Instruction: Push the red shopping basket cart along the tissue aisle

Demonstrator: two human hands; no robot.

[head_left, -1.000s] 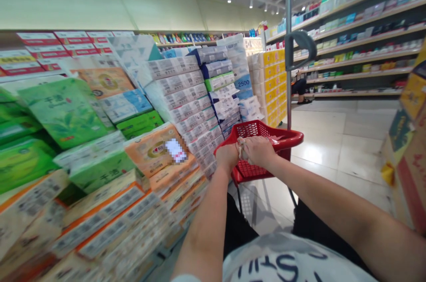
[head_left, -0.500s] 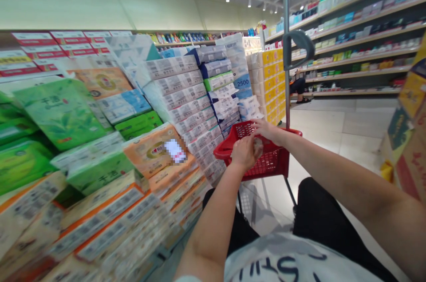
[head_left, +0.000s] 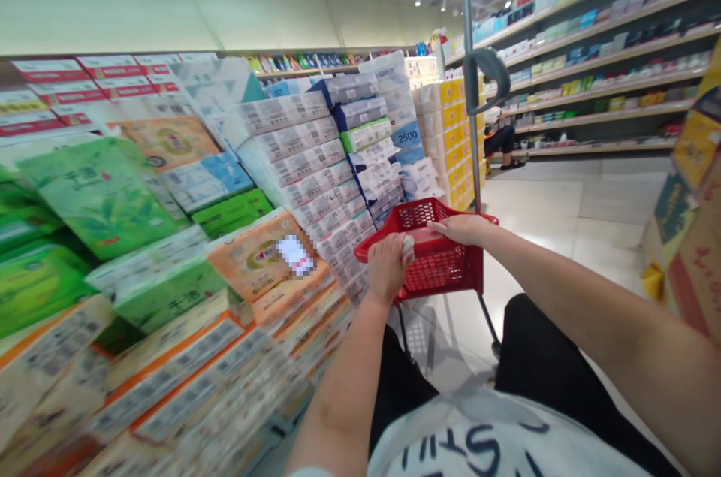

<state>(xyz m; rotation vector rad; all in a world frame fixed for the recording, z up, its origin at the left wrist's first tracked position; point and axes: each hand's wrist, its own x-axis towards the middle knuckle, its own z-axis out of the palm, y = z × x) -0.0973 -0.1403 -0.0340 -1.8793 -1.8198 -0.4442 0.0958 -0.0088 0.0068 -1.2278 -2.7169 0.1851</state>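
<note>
Just ahead of my knees stands a red shopping cart (head_left: pixel 436 273) with a perforated plastic basket. My left hand (head_left: pixel 386 267) is at the left part of the cart's near rim. Its fingers are closed, and a small crumpled whitish thing (head_left: pixel 408 246) shows at the thumb side. My right hand (head_left: pixel 460 228) lies over the right part of the same rim, palm down, fingers stretched toward the middle. A grey pole (head_left: pixel 469 19) with a dark grey hook-shaped holder (head_left: pixel 489 80) rises from the cart's right side.
Stacked tissue packs in orange (head_left: pixel 253 255), green (head_left: pixel 95 191) and white (head_left: pixel 304 150) crowd the left side. Stocked shelves (head_left: pixel 591 64) line the right, beyond a pale tiled floor (head_left: pixel 563 236). A seated person (head_left: pixel 501 140) is farther down the aisle. Cartons (head_left: pixel 695 229) stand at the right edge.
My hands, close together above the basket before, have come apart. The left moved left and the right came down, both onto the cart's rim. The cart sits slightly farther left in view.
</note>
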